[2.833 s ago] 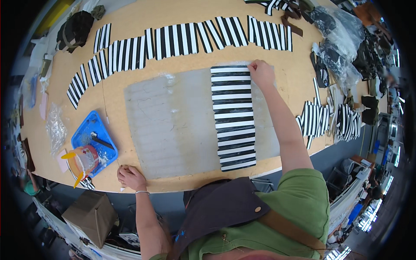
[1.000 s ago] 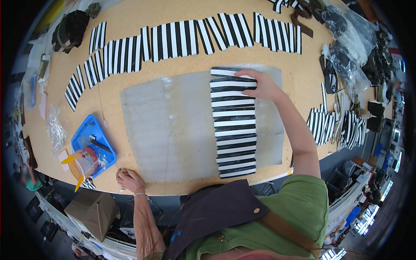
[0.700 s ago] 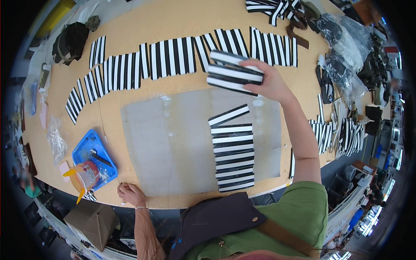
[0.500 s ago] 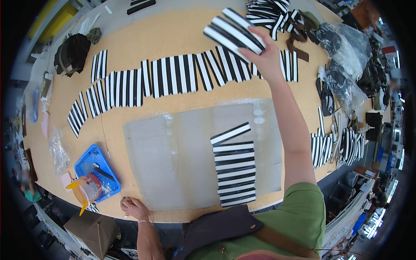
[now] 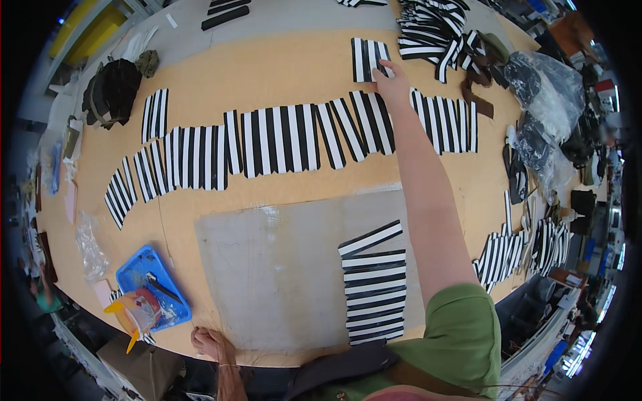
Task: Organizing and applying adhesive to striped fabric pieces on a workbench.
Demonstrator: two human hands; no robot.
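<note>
At the far side of the table, my right hand (image 5: 392, 83) is closed on the right edge of a few black-and-white strips (image 5: 364, 61) lying side by side. They look flat on the tabletop, beyond a long row of similar striped pieces (image 5: 279, 140); my forearm covers part of that row. My left hand (image 5: 212, 344) rests at the near table edge with its fingers curled in, and I see nothing in it. Between my arms lies a grey board (image 5: 267, 287), where more striped strips (image 5: 376, 294) are stacked in a column, the farthest one slanted.
At the near left, a blue tray (image 5: 150, 267) holds a tub (image 5: 142, 307) and a dark-handled tool. Piles of strips (image 5: 431, 33) lie at the far right, with clear plastic bags (image 5: 545, 90) beside them. More strips (image 5: 501, 257) sit at the right edge. A dark bundle (image 5: 112, 93) stands far left.
My right hand has lowered the strips from mid-air to the far part of the table, and they turned more upright in view. The view has shifted slightly; my left hand stays at the edge.
</note>
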